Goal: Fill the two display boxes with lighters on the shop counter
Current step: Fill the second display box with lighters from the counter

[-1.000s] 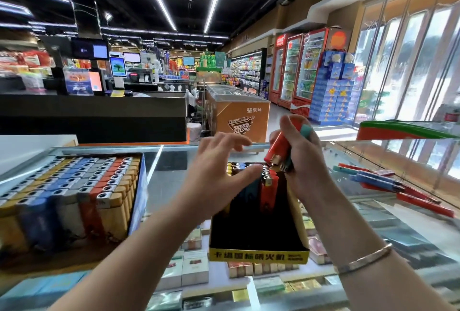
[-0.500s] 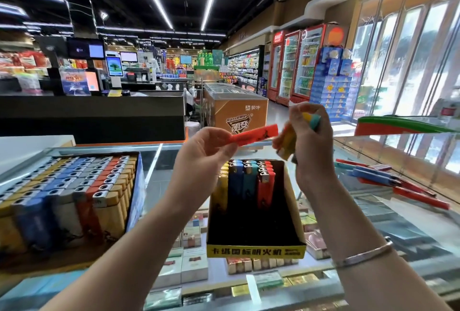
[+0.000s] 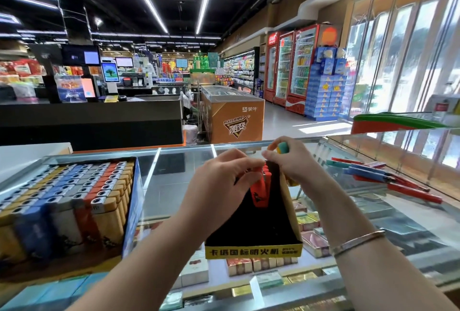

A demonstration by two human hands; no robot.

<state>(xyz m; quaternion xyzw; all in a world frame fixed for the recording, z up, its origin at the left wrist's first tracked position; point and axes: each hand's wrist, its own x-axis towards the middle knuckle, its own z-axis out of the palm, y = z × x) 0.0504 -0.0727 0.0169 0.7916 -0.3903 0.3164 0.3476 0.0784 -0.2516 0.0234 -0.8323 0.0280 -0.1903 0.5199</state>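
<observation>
A black display box with a yellow front [image 3: 254,252] stands on the glass counter [image 3: 164,186], mostly hollow, with a few lighters at its far end. My left hand [image 3: 221,186] pinches a red lighter [image 3: 258,192] that stands upright inside the box beside other red ones. My right hand [image 3: 291,161] hovers over the box's far right corner and grips a small bunch of lighters [image 3: 282,147], teal and yellow ends showing. A second box with blue sides [image 3: 133,206] at the left is packed with rows of lighters.
Several loose lighters [image 3: 383,178], red, blue and teal, lie on the glass at the right. Cigarette packs show beneath the counter glass. A raised glass shelf runs along the right side. Checkout desks and a freezer stand beyond the counter.
My left hand has carried the red lighter from in front of my right hand down into the black box, turning it upright. My right hand has dropped closer to the box.
</observation>
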